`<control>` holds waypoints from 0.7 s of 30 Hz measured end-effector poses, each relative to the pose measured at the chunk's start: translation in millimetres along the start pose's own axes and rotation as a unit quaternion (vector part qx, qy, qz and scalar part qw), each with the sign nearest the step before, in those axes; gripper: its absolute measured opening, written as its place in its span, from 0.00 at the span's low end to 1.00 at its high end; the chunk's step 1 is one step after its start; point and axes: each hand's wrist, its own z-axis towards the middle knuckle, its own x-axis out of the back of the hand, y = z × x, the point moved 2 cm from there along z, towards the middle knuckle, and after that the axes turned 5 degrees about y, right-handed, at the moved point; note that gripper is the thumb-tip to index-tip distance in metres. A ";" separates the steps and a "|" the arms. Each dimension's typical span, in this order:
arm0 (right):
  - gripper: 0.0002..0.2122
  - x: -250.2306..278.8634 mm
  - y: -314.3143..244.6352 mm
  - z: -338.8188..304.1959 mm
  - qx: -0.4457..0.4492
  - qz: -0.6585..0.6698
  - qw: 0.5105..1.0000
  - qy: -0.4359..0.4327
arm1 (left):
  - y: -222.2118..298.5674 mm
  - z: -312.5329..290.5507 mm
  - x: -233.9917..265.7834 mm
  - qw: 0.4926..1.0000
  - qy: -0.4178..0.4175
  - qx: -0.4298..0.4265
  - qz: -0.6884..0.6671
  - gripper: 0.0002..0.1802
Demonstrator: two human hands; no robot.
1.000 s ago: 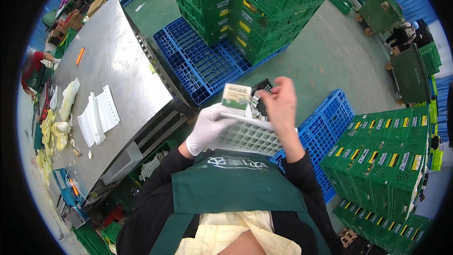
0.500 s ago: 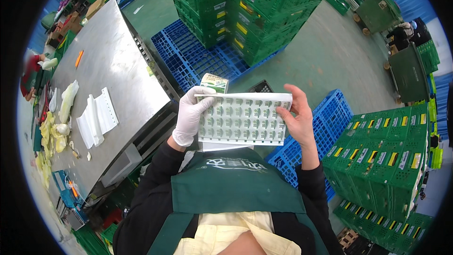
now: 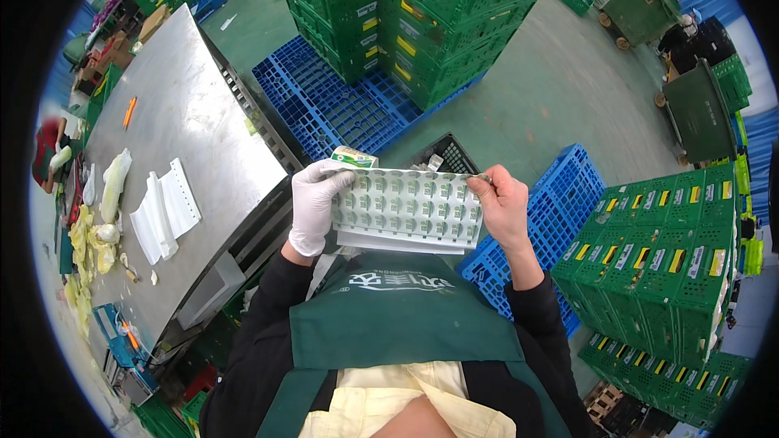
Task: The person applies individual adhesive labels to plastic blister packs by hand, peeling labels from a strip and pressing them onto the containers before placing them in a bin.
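In front of my apron I hold a white sheet of small green-and-white stickers (image 3: 406,207), set in rows. My left hand (image 3: 312,209), in a white glove, is closed on its left edge, thumb at the front. My right hand (image 3: 510,209), bare, pinches the upper right corner between thumb and bent fingers. A plain white backing edge (image 3: 398,243) hangs below the sticker rows. Behind the sheet's upper left, just above my gloved fingers, shows a printed white-and-green thing (image 3: 354,157), mostly hidden; whether my left hand also holds it, I cannot tell.
To the left stands a metal table (image 3: 219,126) with curled white sheets (image 3: 165,211), an orange pen-like tool (image 3: 130,113) and vegetable scraps (image 3: 85,235). Stacked green crates (image 3: 438,24) stand on a blue pallet (image 3: 324,101) ahead; more crates (image 3: 649,251) are at the right. A black crate (image 3: 451,151) lies beyond the sheet.
My right hand's fingers, spread at the sheet's right side before, have closed on its upper right corner. The sheet has shifted slightly left, and fewer sticker rows show. The printed thing behind is more hidden.
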 end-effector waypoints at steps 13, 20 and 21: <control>0.18 12.8 -47.7 49.8 0.288 -0.209 0.915 -0.189 | 25.1 9.9 -11.6 0.997 -0.038 0.033 0.050 0.04; 0.06 6.9 -50.6 45.0 0.367 -0.251 0.841 -0.308 | 32.1 14.3 -20.1 0.995 -0.058 0.034 0.075 0.05; 0.05 5.4 -51.2 41.1 0.390 -0.262 0.828 -0.305 | 31.3 16.2 -20.5 0.993 -0.068 0.052 0.077 0.05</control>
